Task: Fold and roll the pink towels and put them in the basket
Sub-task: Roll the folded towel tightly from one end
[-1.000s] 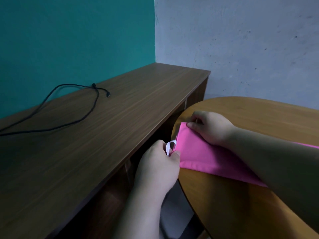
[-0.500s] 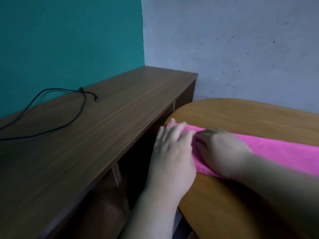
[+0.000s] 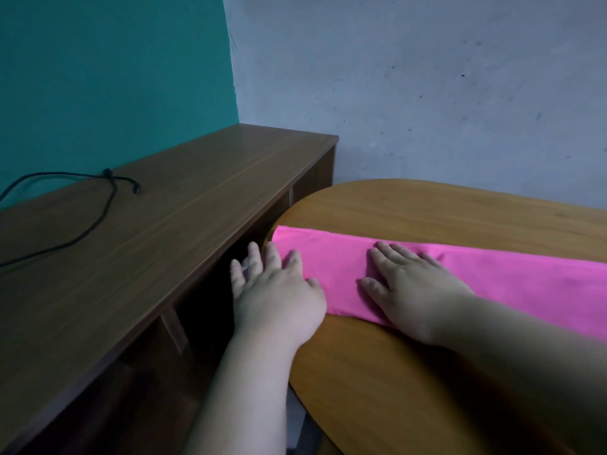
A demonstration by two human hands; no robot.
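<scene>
Surfaces: an oval tabletop of smooth honey-coloured wood [image 3: 427, 208], its edge rounded. Beside it on the left is a long, low dark-brown shelf unit with straight wood-grain laminate [image 3: 164, 224] and open compartments beneath. On the shelf top lies a thin black cable in a loose loop [image 3: 106, 174]. Behind are a flat teal painted wall [image 3: 115, 77] and a rough, speckled grey plaster wall [image 3: 427, 77].

Task item: a pink cloth towel folded into a long narrow strip [image 3: 335, 257] lies flat on the tabletop. It runs from the table's left rim out past the right edge of the frame. The fabric is matte and smooth, with crisp long edges and faint creases near the right hand.

Hands: the left hand [image 3: 279, 297] is flat with fingers straight and spread, resting on the strip's left end; its outer fingers reach past the table rim. The right hand [image 3: 417, 290] lies palm-down on the strip further right, fingers extended. Neither hand grasps the cloth; both lie flat on top of it.
</scene>
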